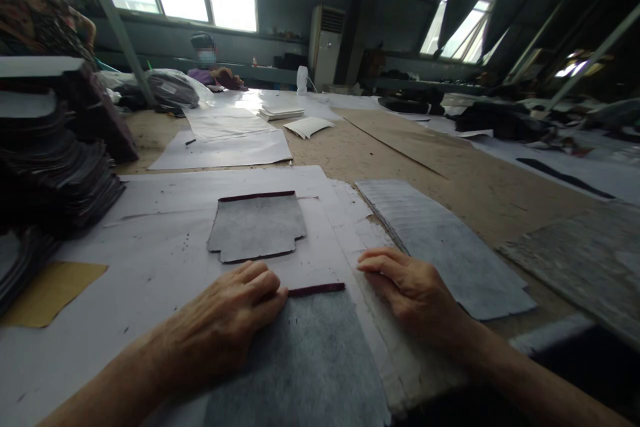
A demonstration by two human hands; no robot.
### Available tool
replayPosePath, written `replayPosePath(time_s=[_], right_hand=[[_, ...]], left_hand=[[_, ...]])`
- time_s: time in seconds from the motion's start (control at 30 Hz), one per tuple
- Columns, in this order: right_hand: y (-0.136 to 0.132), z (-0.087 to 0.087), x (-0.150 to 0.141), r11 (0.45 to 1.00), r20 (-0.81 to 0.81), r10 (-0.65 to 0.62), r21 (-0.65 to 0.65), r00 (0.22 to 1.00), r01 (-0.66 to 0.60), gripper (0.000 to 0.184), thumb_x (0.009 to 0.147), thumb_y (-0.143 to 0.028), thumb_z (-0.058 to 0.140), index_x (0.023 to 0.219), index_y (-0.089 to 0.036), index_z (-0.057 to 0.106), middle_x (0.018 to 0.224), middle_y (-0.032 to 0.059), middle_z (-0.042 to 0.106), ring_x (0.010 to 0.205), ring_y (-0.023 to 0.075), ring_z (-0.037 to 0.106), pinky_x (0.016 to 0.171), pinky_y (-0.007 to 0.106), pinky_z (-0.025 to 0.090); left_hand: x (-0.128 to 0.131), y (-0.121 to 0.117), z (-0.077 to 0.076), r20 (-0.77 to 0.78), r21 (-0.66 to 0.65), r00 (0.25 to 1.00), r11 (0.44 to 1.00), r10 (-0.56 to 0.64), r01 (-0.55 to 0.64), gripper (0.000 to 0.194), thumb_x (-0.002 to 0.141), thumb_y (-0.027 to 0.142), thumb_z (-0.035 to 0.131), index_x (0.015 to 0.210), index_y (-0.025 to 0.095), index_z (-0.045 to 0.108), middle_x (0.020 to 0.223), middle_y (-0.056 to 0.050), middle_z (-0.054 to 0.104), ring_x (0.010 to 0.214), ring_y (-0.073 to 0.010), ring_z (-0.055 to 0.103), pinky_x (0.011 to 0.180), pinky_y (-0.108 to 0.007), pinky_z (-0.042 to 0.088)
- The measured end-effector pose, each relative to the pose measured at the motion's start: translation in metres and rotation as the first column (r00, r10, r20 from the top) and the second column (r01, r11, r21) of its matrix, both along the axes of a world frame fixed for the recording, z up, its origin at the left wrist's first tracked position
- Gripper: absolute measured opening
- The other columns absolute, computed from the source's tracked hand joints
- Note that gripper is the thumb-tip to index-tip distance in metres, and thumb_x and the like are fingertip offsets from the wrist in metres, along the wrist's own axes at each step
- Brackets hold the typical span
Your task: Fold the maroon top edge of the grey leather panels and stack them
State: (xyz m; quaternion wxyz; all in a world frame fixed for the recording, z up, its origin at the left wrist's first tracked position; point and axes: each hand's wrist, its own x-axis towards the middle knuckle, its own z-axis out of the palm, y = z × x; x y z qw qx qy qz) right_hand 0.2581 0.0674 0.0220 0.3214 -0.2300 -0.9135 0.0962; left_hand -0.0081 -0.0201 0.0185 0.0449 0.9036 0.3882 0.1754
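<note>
A grey fabric piece with a folded maroon strip along its far edge lies on the white paper in front of me. My left hand is closed at that edge, its curled fingers and thumb at the left end of the strip. My right hand rests at the paper's right border, apart from the strip. Its fingers are pressed together, and what they hold, if anything, is hidden. Just beyond my left hand lies a smaller grey piece with notched corners and maroon edges. Right of my right hand is a stack of grey fabric pieces.
Tall stacks of dark pieces stand at the left, near a tan card. White sheets and small white stacks lie farther back. A grey slab is at the right. Two other people are beyond the table.
</note>
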Motion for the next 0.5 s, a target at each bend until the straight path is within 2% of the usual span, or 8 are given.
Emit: replayPosePath(time_s=[0.07,0.17,0.27,0.37,0.5], right_hand=[[-0.011,0.001,-0.01,0.994,0.028,0.03,0.105,0.999,-0.032,0.029,0.084,-0.003,0.039,0.104,-0.013,0.058,0.098,0.0095,0.058,0.092,0.0176,0.053,0.081,0.032,0.048],[-0.026,-0.002,-0.023,0.972,0.161,0.076,0.208,0.984,-0.109,0.032,0.082,-0.001,0.034,0.102,-0.006,0.058,0.09,0.0129,0.058,0.087,0.021,0.05,0.077,0.037,0.047],[-0.031,-0.007,-0.022,0.974,0.256,0.073,0.191,0.964,-0.124,0.032,0.083,-0.002,0.033,0.101,-0.008,0.059,0.084,0.0107,0.056,0.084,0.0205,0.049,0.075,0.038,0.045],[-0.024,-0.01,-0.013,0.98,0.219,0.084,0.16,0.972,-0.121,0.031,0.082,-0.003,0.034,0.099,-0.012,0.059,0.083,0.0082,0.057,0.084,0.0197,0.048,0.076,0.037,0.042],[-0.025,-0.003,-0.015,0.987,0.172,-0.054,0.16,0.984,0.026,0.026,0.075,-0.002,0.037,0.081,-0.013,0.06,0.071,0.0059,0.055,0.075,0.0165,0.049,0.07,0.03,0.042]], left_hand=[[0.0,0.0,0.0,-0.005,0.004,1.0,1.0,0.004,-0.003,0.031,0.084,0.002,0.033,0.106,0.012,0.053,0.087,-0.007,0.049,0.078,-0.0179,0.043,0.071,-0.036,0.044],[0.001,0.001,0.0,-0.008,0.017,1.0,1.0,0.007,-0.007,0.032,0.083,0.002,0.034,0.106,0.013,0.053,0.086,-0.007,0.05,0.078,-0.018,0.044,0.071,-0.035,0.045],[0.003,0.002,0.001,-0.004,0.024,1.0,1.0,0.02,-0.02,0.031,0.084,0.002,0.034,0.105,0.013,0.054,0.086,-0.007,0.05,0.077,-0.0178,0.044,0.07,-0.034,0.045],[0.001,0.002,0.001,0.004,0.025,1.0,0.999,0.026,-0.026,0.031,0.085,0.003,0.032,0.102,0.013,0.055,0.086,-0.007,0.05,0.077,-0.0175,0.044,0.07,-0.034,0.044],[-0.005,-0.002,-0.007,0.033,0.068,0.999,0.998,-0.015,0.013,0.034,0.085,0.003,0.028,0.101,0.015,0.056,0.085,-0.007,0.052,0.077,-0.0167,0.048,0.067,-0.03,0.045]])
